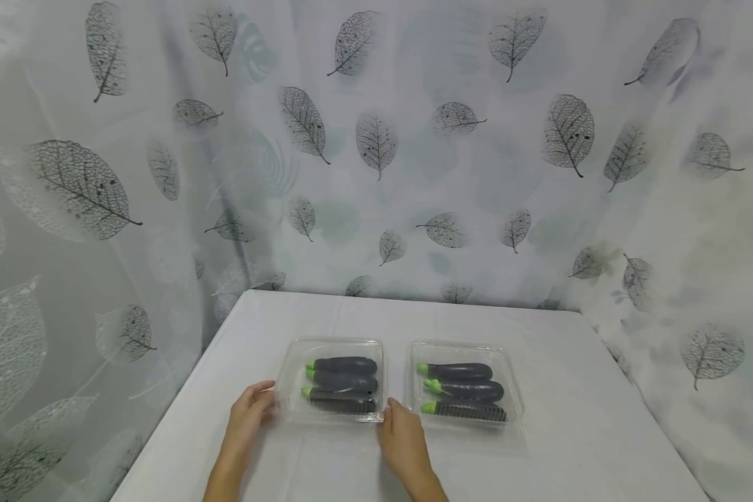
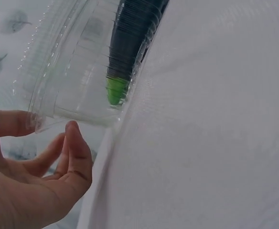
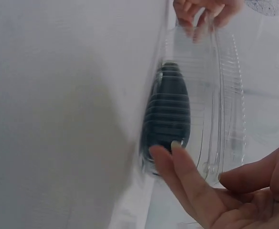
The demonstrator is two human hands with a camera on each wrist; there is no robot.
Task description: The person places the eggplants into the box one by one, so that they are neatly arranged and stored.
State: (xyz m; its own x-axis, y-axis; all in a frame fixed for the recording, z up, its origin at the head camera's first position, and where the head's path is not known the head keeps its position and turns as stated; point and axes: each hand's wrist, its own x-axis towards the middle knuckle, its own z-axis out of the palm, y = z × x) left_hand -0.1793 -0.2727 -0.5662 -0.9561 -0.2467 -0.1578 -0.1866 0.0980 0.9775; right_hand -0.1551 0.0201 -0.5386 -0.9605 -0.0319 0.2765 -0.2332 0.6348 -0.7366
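Observation:
A clear plastic container [image 1: 288, 401] with several dark eggplants with green stems, one of them ribbed [image 1: 345, 402], stands on the white table between the two hands. At its left side the left hand [image 1: 249, 416] has one digit at the rim and curled fingers [image 2: 80, 155] by the lower corner. My right hand [image 1: 403, 440] holds the opposite front corner, thumb [image 3: 247, 177] at the rim and fingertips on the side wall. Through that wall the ribbed dark body of an eggplant [image 3: 170, 107] shows.
To the right stands a second clear container [image 1: 511, 376], holding similar dark eggplants [image 1: 467, 390]. The white-covered table [image 1: 571, 418] reaches back to a leaf-patterned curtain [image 1: 414, 174], which also hangs along the left and right sides.

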